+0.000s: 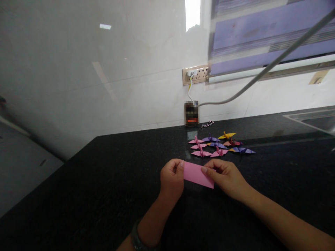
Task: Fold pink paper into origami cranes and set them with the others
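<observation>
A pink sheet of paper (197,174), an oblong that looks folded, is held up above the dark countertop between both hands. My left hand (172,177) pinches its left end, thumb on top. At the right end, the thumb and fingers of my right hand (226,176) grip the upper corner. Just beyond the paper stand several folded paper cranes in rows, among them a pink crane (201,152), a purple-and-yellow crane (242,150), a yellow crane (227,135) and a dark red crane (232,143).
A black countertop (104,181) runs along a pale tiled wall (117,87). Against the wall stands a small pixelated box (192,115) with a grey cable (251,82), beside a beaded strand (207,124). Above is a socket strip (196,74). A sink edge (309,120) shows at right.
</observation>
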Demonstrator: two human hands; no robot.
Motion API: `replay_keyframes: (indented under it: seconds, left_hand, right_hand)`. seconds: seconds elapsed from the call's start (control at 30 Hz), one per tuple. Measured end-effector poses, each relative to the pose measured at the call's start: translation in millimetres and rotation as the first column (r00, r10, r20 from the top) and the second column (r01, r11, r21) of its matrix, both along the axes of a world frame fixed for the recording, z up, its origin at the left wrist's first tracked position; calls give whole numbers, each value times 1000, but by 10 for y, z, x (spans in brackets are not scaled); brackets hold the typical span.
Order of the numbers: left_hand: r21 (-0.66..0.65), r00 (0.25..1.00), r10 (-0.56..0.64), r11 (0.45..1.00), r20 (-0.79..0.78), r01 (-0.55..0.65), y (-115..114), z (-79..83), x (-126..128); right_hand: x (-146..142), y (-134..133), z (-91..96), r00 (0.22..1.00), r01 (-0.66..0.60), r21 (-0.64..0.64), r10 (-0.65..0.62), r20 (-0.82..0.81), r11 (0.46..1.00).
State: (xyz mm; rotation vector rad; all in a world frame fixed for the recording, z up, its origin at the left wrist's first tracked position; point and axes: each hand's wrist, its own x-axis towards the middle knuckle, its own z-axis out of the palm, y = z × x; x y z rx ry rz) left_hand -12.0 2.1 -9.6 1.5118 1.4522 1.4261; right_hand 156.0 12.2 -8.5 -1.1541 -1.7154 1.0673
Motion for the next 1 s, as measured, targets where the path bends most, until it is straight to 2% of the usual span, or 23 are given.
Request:
replay_keyframes:
  seconds: [0.13, 0.27, 0.33, 0.5, 0.67, 1.0]
  left_hand:
    - [-10, 1000, 1, 1000, 16, -1, 17, 11, -8]
    - [-50, 996, -85, 995, -28, 84, 23, 28, 3]
    - [-83, 989, -131, 989, -70, 125, 23, 33, 4]
    - [-165, 946, -277, 954, -169, 250, 30, 1, -24]
    - [-211, 899, -401, 908, -178, 363, 21, -70, -21]
    - [-156, 890, -395, 917, -227, 367, -24, -29, 17]
  right_hand:
    - [14, 30, -19, 999, 36, 18, -35, -36, 999]
    - [40, 73, -26, 991, 124, 39, -121, -58, 992]
    - [66, 96, -16, 990, 130, 31, -128, -58, 991]
    - [135, 122, 47, 989, 80, 112, -93, 117, 990]
    - [114, 92, 66, 965, 1, 209, -56, 256, 978]
    - [70, 26, 74, 956, -59, 225, -9, 292, 973]
